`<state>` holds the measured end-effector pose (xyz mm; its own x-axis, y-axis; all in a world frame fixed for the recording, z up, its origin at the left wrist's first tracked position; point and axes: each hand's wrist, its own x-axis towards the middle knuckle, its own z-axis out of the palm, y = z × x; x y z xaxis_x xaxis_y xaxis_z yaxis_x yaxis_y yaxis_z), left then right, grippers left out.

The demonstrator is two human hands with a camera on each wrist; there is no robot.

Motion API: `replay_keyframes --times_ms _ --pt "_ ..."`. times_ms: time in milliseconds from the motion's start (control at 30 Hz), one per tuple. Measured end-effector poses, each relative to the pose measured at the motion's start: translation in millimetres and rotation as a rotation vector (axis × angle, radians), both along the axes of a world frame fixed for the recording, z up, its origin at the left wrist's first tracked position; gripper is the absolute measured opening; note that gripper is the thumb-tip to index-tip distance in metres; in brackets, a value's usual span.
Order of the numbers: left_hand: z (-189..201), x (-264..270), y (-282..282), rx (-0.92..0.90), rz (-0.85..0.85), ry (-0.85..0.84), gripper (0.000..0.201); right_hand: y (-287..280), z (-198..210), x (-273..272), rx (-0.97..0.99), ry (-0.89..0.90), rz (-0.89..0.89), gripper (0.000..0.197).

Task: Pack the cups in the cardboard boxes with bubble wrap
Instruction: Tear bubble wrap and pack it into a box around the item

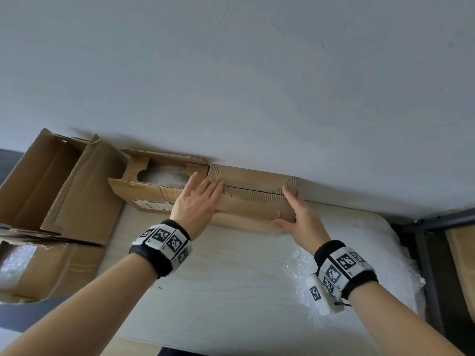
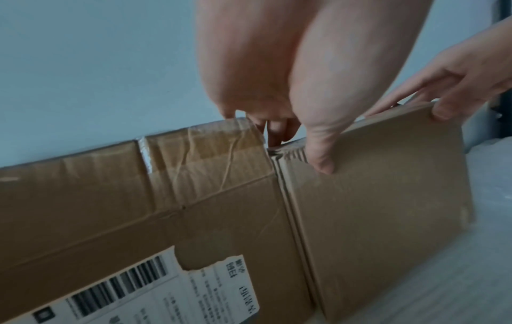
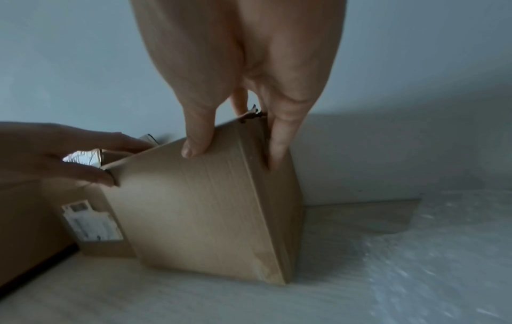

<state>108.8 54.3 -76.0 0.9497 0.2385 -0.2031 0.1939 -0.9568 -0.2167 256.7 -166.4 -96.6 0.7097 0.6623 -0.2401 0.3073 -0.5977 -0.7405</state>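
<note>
A small closed cardboard box (image 1: 252, 201) stands on the table against the wall. My left hand (image 1: 199, 199) lies flat on its left end, fingers straight across the top flaps and thumb (image 2: 321, 164) on the front face. At the right corner my right hand (image 1: 295, 214) clasps the box, with the thumb (image 3: 194, 146) on the front and the fingers (image 3: 277, 151) down the side. To the left, touching it, a labelled box (image 1: 144, 194) stands open with a bubble-wrapped bundle (image 1: 164, 176) inside. No bare cup is visible.
A large open carton (image 1: 64, 188) stands at the left. Below it another box (image 1: 38, 268) holds bubble wrap. A bubble wrap sheet (image 1: 372, 253) covers the right part of the pale table (image 1: 231, 278). A dark metal frame (image 1: 431, 253) borders the table's right edge.
</note>
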Motion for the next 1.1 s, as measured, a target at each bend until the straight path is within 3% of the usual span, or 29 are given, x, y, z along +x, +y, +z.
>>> replay_keyframes --times_ms 133,200,400,567,667,800,900,967,1033,1100 --pt "-7.0 -4.3 7.6 -0.052 -0.017 0.004 0.063 -7.3 -1.3 4.0 -0.102 -0.443 0.276 0.076" --pt "-10.9 -5.5 10.1 -0.076 -0.019 0.006 0.062 -7.5 -1.1 5.0 -0.178 -0.531 0.390 0.069" --pt "-25.2 -11.5 22.8 -0.366 -0.009 -0.012 0.066 -2.7 -0.4 6.4 -0.377 -0.584 0.462 0.065" --pt "-24.3 -10.4 22.7 -0.363 -0.012 0.000 0.060 1.9 6.9 3.0 -0.499 -0.574 0.462 0.065" --pt "-4.4 -14.7 18.6 -0.326 -0.030 0.012 0.061 5.9 21.3 -9.2 -0.567 -0.557 0.433 0.070" --pt "40.4 -58.4 27.9 -0.452 -0.030 -0.240 0.069 23.6 48.8 -41.5 -0.485 -0.510 0.306 0.073" --pt "76.2 -124.1 64.5 -0.554 0.194 -0.499 0.060 56.9 74.9 -78.3 -0.123 -0.502 0.235 0.058" --pt "94.5 -173.3 105.7 -0.503 0.435 -0.583 0.053 91.3 91.0 -104.3 0.151 -0.443 0.221 0.044" --pt "106.2 -211.7 151.7 -0.418 0.669 -0.530 0.050 131.1 101.9 -129.9 0.257 -0.304 0.268 0.034" --pt "110.3 -234.4 192.5 -0.362 0.822 -0.384 0.053 178.2 109.3 -156.3 0.219 -0.097 0.327 0.027"
